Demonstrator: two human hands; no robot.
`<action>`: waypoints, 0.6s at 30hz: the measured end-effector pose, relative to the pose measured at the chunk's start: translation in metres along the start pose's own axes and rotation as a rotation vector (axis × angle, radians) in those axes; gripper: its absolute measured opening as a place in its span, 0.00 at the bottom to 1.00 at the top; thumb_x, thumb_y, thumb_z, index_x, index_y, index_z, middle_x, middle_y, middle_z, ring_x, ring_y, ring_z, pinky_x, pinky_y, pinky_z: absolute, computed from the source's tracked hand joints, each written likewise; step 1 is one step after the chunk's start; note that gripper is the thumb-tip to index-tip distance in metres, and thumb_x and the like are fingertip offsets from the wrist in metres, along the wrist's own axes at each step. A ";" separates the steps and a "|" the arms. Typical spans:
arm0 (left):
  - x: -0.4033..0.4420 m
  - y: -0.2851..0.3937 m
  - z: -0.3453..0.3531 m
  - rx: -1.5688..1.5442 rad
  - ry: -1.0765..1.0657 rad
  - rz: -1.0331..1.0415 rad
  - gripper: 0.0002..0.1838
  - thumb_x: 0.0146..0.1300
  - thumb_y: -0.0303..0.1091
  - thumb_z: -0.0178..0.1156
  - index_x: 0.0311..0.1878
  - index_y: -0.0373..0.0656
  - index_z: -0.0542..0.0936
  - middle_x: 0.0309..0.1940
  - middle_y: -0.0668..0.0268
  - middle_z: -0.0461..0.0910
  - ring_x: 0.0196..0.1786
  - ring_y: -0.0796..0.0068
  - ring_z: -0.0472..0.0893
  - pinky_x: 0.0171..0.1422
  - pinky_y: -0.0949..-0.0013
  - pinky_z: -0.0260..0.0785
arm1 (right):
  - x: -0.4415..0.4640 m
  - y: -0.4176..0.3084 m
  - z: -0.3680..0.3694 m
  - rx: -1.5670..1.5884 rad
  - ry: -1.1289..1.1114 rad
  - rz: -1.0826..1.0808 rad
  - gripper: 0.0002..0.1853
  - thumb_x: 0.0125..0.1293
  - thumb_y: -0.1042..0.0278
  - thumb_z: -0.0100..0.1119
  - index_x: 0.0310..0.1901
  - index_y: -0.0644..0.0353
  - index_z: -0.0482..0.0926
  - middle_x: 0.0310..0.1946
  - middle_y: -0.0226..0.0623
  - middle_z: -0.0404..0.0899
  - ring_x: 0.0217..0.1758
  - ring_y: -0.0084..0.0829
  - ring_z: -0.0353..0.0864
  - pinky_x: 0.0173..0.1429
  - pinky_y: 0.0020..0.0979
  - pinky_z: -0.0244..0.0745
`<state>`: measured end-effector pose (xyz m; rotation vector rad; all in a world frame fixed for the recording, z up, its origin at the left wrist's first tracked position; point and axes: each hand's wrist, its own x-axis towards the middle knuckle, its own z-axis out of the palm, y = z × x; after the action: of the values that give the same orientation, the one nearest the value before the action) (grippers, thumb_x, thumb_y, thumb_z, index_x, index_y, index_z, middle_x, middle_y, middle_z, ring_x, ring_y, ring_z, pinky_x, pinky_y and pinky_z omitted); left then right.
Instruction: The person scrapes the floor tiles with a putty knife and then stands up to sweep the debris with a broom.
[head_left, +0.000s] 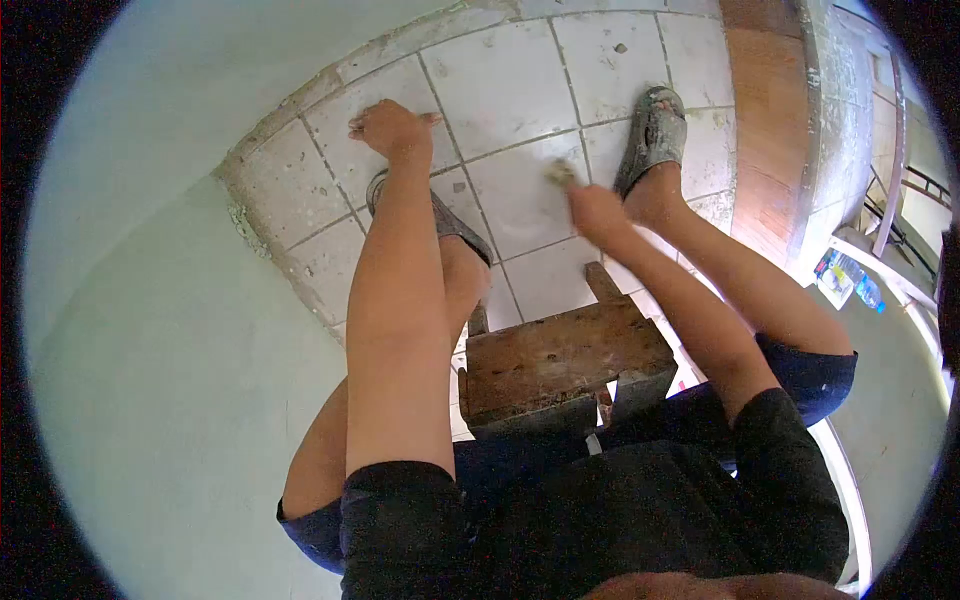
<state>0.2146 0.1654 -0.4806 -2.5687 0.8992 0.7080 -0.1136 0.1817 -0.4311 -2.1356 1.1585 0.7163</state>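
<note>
Hand [395, 128] on the left, low at the floor tiles [497, 82], palm hidden, impossible to tell how far open or whether holding anything. Next, well apart, small thing [560, 173], blurred, against or just above the tiles, long axis unclear, jutting forward-left from the nearer right hand [600, 212], fingers closed around it.

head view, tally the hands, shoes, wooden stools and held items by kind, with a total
Left hand and right hand: 2
Left shoe and right shoe: 2
Wooden stool: 1
Blurred held item: 1
Total: 6
</note>
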 end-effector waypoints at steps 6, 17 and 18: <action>0.001 0.000 0.004 0.081 0.042 -0.015 0.49 0.42 0.69 0.72 0.58 0.38 0.77 0.61 0.50 0.75 0.65 0.46 0.73 0.69 0.42 0.63 | 0.034 -0.001 -0.017 -0.001 0.126 0.006 0.22 0.63 0.72 0.49 0.60 0.52 0.72 0.28 0.53 0.81 0.32 0.52 0.83 0.38 0.52 0.78; -0.009 -0.160 -0.098 0.059 0.181 0.260 0.17 0.51 0.37 0.69 0.41 0.35 0.84 0.43 0.50 0.84 0.50 0.53 0.84 0.54 0.58 0.77 | 0.044 -0.135 0.000 0.083 0.188 -0.162 0.10 0.60 0.74 0.50 0.42 0.64 0.77 0.37 0.52 0.82 0.43 0.50 0.83 0.46 0.48 0.79; -0.018 -0.171 -0.123 0.224 0.221 0.394 0.15 0.50 0.33 0.68 0.41 0.36 0.84 0.42 0.49 0.84 0.49 0.52 0.84 0.53 0.57 0.77 | 0.042 -0.133 0.003 0.081 0.205 -0.169 0.10 0.60 0.74 0.50 0.42 0.64 0.77 0.37 0.52 0.82 0.43 0.50 0.83 0.46 0.48 0.79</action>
<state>0.3563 0.2464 -0.3461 -2.3234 1.4913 0.3934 0.0211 0.2194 -0.4295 -2.2447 1.0740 0.3760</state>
